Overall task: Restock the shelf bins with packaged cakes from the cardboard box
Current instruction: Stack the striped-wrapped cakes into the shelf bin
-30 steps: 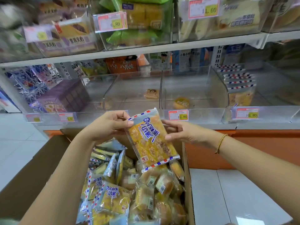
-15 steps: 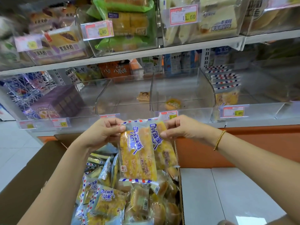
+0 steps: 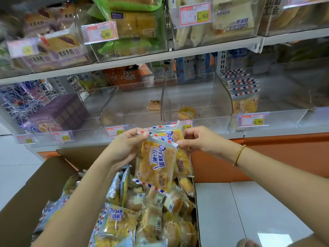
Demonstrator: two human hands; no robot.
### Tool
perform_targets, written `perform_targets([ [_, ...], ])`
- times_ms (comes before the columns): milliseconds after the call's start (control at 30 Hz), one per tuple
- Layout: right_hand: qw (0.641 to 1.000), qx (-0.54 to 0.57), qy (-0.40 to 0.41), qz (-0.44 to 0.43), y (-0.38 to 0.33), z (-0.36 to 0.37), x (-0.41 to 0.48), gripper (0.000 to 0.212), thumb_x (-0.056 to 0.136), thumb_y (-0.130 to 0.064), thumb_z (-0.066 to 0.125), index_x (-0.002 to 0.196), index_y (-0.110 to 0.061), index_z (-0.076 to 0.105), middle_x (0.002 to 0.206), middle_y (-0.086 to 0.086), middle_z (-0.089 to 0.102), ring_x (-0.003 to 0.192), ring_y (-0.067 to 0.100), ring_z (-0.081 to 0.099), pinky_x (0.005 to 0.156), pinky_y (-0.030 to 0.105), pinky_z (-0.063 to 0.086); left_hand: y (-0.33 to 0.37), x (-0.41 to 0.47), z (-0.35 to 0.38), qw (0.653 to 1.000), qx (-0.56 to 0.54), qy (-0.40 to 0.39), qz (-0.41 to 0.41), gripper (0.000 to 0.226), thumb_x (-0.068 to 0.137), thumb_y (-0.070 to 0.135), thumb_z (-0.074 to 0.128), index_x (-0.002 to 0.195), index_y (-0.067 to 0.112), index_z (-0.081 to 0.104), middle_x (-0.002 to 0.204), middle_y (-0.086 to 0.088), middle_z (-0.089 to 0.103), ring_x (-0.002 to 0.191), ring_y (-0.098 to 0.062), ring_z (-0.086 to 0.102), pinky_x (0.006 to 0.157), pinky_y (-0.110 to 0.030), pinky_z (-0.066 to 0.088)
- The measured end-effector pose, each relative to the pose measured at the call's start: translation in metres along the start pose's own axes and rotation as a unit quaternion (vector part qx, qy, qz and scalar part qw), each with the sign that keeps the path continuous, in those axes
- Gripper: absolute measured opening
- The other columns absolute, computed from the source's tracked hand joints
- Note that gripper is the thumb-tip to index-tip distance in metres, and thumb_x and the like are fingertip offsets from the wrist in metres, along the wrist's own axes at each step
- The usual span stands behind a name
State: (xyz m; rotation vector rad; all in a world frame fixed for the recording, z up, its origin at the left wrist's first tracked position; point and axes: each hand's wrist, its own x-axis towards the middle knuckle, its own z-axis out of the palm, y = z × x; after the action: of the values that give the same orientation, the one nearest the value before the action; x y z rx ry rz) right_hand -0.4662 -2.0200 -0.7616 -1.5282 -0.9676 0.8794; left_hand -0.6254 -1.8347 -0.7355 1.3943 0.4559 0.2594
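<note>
Above the open cardboard box (image 3: pixel 44 184), two cake packets hang upright and overlapping, just before the lower shelf's front edge. Left hand (image 3: pixel 124 148): thumb and forefinger pinch the top corner of the front packet (image 3: pixel 156 164). Right hand (image 3: pixel 201 139): curled fingers pinch the top edge of the rear packet (image 3: pixel 182 163).

Box contents: a loose heap of packaged cakes (image 3: pixel 142 211), some striped-edged like the held pair, others small buns in clear wrap.

Lower shelf, clear bins:
- Centre-left bin (image 3: pixel 128 97) holds one small square packet (image 3: pixel 154 105).
- Centre-right bin (image 3: pixel 204 97) holds one round cake (image 3: pixel 187 112).
- Right bin (image 3: pixel 276 104) holds a row of striped-edged packets (image 3: pixel 243 93) standing on end.
- Far left: a purple carton (image 3: pixel 57 113).

Upper-shelf bins hold green-wrapped packs (image 3: pixel 131 24) and pale-wrapped cakes (image 3: pixel 231 24).
</note>
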Motion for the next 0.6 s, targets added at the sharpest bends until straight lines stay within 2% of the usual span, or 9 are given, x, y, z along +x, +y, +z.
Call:
perform_targets([
  [67,1.000,0.015,-0.007,0.012,0.002,0.000,0.000,0.027,0.085,-0.018,0.069,0.106,-0.002,0.066,0.101,0.012,0.071,0.087,0.020,0.067,0.066,0.023,0.054,0.003,0.004,0.003,1.000,0.001,0.023,0.000,0.013,0.073,0.019,0.067,0.082,0.011,0.062,0.073,-0.007,0.069,0.062,-0.016,0.065,0.061,-0.029,0.052],
  [133,0.998,0.038,-0.027,0.034,0.003,-0.002,0.000,0.030,0.086,-0.016,0.066,0.111,0.000,0.064,0.100,0.011,0.071,0.087,0.019,0.067,0.065,0.021,0.055,0.007,0.009,0.006,0.998,0.019,0.060,-0.015,0.013,0.078,0.017,0.068,0.084,0.008,0.061,0.069,-0.006,0.069,0.056,-0.014,0.065,0.057,-0.027,0.053],
  [200,0.995,0.075,-0.041,0.052,0.001,-0.005,-0.001,0.032,0.085,-0.019,0.065,0.112,-0.002,0.063,0.088,0.003,0.071,0.079,0.013,0.066,0.065,0.020,0.056,0.015,0.014,0.013,0.995,0.032,0.090,-0.023,0.008,0.084,0.012,0.067,0.084,0.007,0.062,0.065,-0.007,0.069,0.052,-0.014,0.064,0.052,-0.026,0.054],
  [267,0.990,0.121,-0.055,0.056,0.002,-0.011,-0.002,0.046,0.077,-0.033,0.072,0.114,-0.009,0.063,0.092,0.004,0.069,0.080,0.012,0.065,0.070,0.021,0.056,0.025,0.022,0.022,0.991,0.038,0.124,-0.023,0.008,0.086,0.011,0.067,0.083,0.006,0.062,0.062,-0.007,0.068,0.050,-0.014,0.064,0.050,-0.024,0.055],
  [333,0.988,0.127,-0.066,0.057,0.007,-0.016,-0.003,0.067,0.064,-0.043,0.083,0.120,-0.016,0.059,0.109,0.007,0.069,0.095,0.017,0.067,0.080,0.025,0.054,0.036,0.034,0.032,0.988,0.036,0.150,-0.018,0.009,0.088,0.012,0.065,0.081,0.008,0.060,0.057,-0.004,0.067,0.047,-0.012,0.064,0.047,-0.022,0.053],
  [400,0.987,0.135,-0.056,0.065,0.014,-0.017,-0.003,0.084,0.052,-0.039,0.091,0.125,-0.020,0.052,0.118,0.006,0.066,0.107,0.019,0.065,0.090,0.029,0.052,0.047,0.046,0.045,0.984,-0.009,0.174,-0.018,0.012,0.091,0.010,0.062,0.080,0.009,0.058,0.055,-0.002,0.066,0.046,-0.011,0.063,0.046,-0.022,0.053],
  [467,0.983,0.164,-0.014,0.075,0.019,-0.016,-0.003,0.097,0.044,-0.035,0.095,0.127,-0.020,0.048,0.119,0.006,0.064,0.109,0.018,0.064,0.090,0.031,0.052,0.055,0.057,0.056,0.975,-0.083,0.205,-0.039,0.010,0.091,0.009,0.063,0.082,0.007,0.058,0.066,-0.005,0.066,0.058,-0.016,0.065,0.061,-0.032,0.057],
  [533,0.977,0.196,0.032,0.080,0.021,-0.015,-0.005,0.093,0.052,-0.024,0.093,0.131,-0.016,0.043,0.121,0.009,0.063,0.108,0.020,0.065,0.086,0.029,0.054,0.059,0.063,0.065,0.968,-0.130,0.205,-0.060,0.008,0.090,0.008,0.063,0.087,0.005,0.057,0.075,-0.008,0.066,0.071,-0.021,0.065,0.067,-0.039,0.056],
  [600,0.964,0.242,0.067,0.084,0.022,-0.017,-0.009,0.079,0.060,-0.012,0.084,0.128,-0.011,0.044,0.118,0.014,0.065,0.099,0.021,0.068,0.074,0.024,0.055,0.059,0.064,0.073,0.969,-0.142,0.194,-0.066,0.007,0.090,0.007,0.063,0.086,0.004,0.058,0.063,-0.006,0.067,0.073,-0.021,0.064,0.062,-0.040,0.057],
])
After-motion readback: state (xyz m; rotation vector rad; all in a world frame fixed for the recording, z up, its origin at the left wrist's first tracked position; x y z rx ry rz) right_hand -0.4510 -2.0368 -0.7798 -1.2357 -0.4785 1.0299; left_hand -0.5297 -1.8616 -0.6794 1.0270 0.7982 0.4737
